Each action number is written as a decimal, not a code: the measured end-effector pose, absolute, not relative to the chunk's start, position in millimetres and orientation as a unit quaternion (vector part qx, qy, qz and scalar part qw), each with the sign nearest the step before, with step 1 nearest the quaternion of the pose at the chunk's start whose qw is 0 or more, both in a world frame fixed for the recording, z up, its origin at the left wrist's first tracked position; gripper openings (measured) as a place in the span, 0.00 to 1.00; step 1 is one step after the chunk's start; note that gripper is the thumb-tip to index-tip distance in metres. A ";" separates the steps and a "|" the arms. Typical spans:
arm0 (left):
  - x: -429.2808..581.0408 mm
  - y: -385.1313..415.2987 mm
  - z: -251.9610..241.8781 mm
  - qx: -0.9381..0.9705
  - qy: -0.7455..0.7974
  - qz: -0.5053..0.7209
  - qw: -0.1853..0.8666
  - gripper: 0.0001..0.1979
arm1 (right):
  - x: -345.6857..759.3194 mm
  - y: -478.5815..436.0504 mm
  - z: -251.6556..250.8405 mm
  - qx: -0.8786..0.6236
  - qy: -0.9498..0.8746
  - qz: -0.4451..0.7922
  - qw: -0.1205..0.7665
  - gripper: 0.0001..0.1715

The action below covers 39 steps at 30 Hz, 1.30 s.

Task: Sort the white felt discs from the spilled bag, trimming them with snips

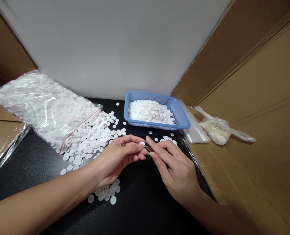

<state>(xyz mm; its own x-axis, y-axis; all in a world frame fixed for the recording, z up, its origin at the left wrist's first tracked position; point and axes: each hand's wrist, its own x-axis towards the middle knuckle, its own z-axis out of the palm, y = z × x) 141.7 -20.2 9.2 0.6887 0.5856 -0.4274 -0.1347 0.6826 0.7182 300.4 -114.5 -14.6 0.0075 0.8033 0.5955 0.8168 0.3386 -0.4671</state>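
Between the thumb and fingertips of my left hand (122,153) is a small round white disc (142,143). My right hand (176,166) pinches a thin dark blade-like tool (148,148), its tip close to the disc; most of the tool is hidden by the fingers. Left of the hands, a big clear zip bag (44,104) full of white discs lies on its side, spilling a pile of loose discs (93,138) from its mouth. Behind the hands stands a blue plastic basket (157,126) holding many discs (150,110).
A group of discs (108,192) lies near my left forearm, and another cluster (168,139) sits before the basket. Flat clear plastic bags (195,127) and a tied bag of cream-coloured material (215,130) lie right of the black tabletop (145,205). Cardboard (262,75) flanks the white wall (115,45).
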 end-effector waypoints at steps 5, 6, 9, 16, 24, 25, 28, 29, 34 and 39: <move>141.7 -22.3 9.8 0.359 0.345 0.207 0.842 0.07 | 299.1 -113.4 -15.6 -0.569 -0.713 -0.016 0.409 0.26; 141.8 -22.8 9.3 0.361 0.348 0.208 0.840 0.07 | 299.2 -113.3 -15.8 -0.569 -0.715 -0.019 0.406 0.25; 142.0 -23.6 7.6 0.357 0.351 0.213 0.839 0.08 | 299.9 -113.3 -16.9 -0.568 -0.718 -0.029 0.402 0.25; 142.5 -23.3 8.0 0.350 0.350 0.211 0.843 0.09 | 300.5 -113.7 -18.2 -0.568 -0.718 -0.035 0.402 0.26; 142.6 -22.9 10.0 0.369 0.359 0.206 0.832 0.11 | 300.4 -115.3 -15.5 -0.574 -0.717 -0.022 0.394 0.26; 142.7 -22.8 10.5 0.374 0.361 0.206 0.829 0.12 | 300.4 -115.4 -15.3 -0.576 -0.717 -0.021 0.393 0.26; 142.8 -22.9 11.9 0.389 0.365 0.205 0.821 0.12 | 300.3 -115.8 -15.0 -0.575 -0.718 -0.022 0.392 0.26; 142.9 -23.0 12.2 0.392 0.366 0.204 0.819 0.12 | 300.3 -115.8 -15.0 -0.575 -0.718 -0.023 0.392 0.26; 142.3 -23.4 12.2 0.400 0.367 0.206 0.814 0.13 | 301.7 -115.5 -15.8 -0.575 -0.721 -0.026 0.385 0.25; 141.1 -23.3 11.1 0.417 0.362 0.207 0.807 0.11 | 302.1 -116.6 -15.9 -0.579 -0.724 -0.037 0.373 0.25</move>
<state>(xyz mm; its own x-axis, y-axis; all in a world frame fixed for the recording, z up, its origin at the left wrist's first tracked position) 141.1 -23.3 11.1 0.6517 0.6365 -0.4125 -0.0317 0.5663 0.8236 302.1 -116.6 -15.9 -0.0504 0.8109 0.5830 0.8659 0.3264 -0.3791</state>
